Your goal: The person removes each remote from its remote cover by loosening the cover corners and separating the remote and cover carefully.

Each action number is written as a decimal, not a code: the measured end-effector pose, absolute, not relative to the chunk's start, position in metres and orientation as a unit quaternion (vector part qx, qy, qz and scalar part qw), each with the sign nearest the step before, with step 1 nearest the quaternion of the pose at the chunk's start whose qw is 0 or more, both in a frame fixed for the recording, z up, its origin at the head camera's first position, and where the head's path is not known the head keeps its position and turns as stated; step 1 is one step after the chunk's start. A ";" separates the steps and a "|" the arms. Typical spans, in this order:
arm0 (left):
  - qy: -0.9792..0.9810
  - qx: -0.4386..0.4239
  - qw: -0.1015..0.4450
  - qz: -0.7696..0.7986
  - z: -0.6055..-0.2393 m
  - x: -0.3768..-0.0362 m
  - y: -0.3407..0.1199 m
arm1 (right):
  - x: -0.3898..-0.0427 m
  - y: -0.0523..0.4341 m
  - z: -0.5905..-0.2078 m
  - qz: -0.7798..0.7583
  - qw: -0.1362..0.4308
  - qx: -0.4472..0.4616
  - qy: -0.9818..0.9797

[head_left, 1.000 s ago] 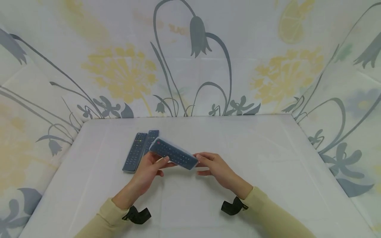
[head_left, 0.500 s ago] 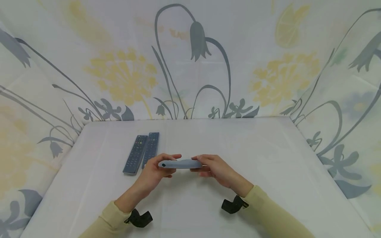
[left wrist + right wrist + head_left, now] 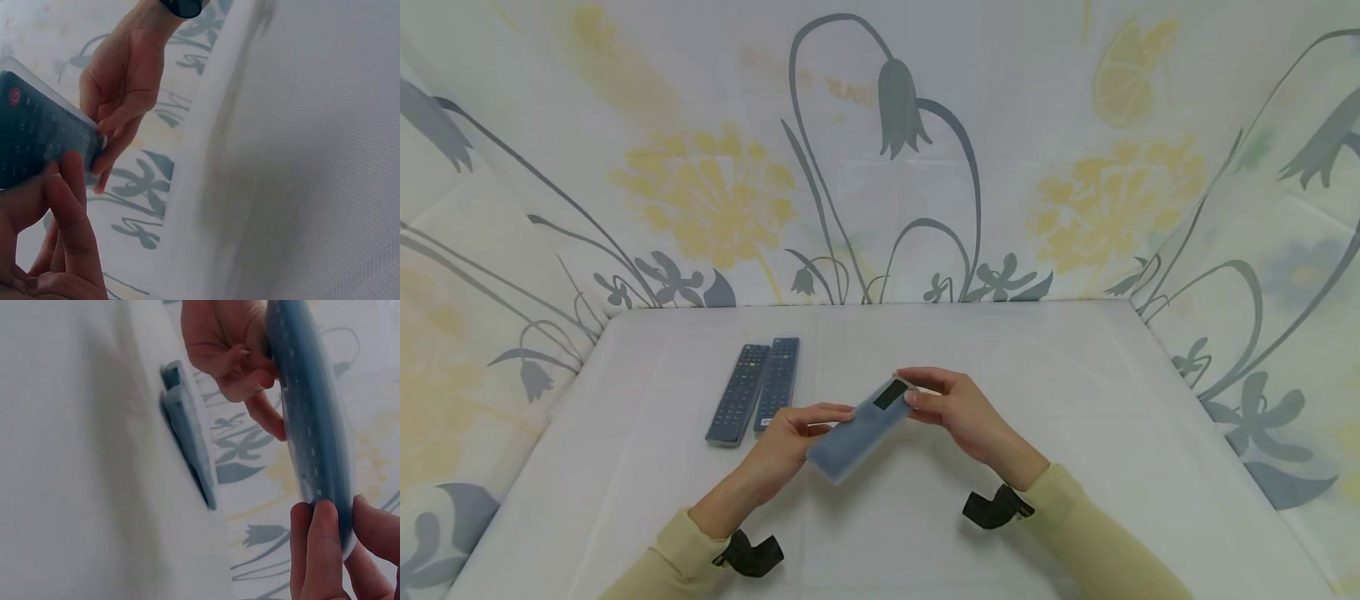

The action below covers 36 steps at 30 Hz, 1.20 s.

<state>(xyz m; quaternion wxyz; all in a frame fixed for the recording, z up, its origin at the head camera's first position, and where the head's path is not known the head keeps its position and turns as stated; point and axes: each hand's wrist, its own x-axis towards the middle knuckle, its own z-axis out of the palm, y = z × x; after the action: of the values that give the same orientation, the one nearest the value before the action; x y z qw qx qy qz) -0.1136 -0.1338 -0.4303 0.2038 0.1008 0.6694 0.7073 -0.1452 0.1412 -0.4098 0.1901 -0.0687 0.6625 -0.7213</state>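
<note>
On the left, an outer remote and an inner remote are laid side by side on the bench; by the left hand, the held remote is pinched along its side, its long axis slanted up rightward above the bench between both hands; its dark-patched end is gripped by the right hand.

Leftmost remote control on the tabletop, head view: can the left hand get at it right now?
Probably, once freed: the left hand holds the raised remote control, as does the right hand. The leftmost remote control lies nearby on the tabletop, nothing visible on it.
</note>
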 end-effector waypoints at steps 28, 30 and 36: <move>0.697 0.146 0.136 0.689 -0.428 -0.112 -0.113 | -0.145 0.131 -0.392 -0.718 0.097 -0.108 0.681; 0.704 0.138 0.124 0.686 -0.429 -0.113 -0.109 | -0.145 0.129 -0.391 -0.713 0.096 -0.114 0.685; 0.736 0.128 0.094 0.658 -0.426 -0.116 -0.102 | -0.142 0.126 -0.390 -0.701 0.097 -0.135 0.694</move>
<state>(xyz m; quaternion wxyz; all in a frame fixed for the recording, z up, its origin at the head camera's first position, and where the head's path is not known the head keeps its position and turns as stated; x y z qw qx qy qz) -0.1157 -0.1022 -0.4256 0.0943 0.1278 0.7357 0.6584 -0.1420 0.1263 -0.3902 0.0973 -0.1354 0.6938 -0.7006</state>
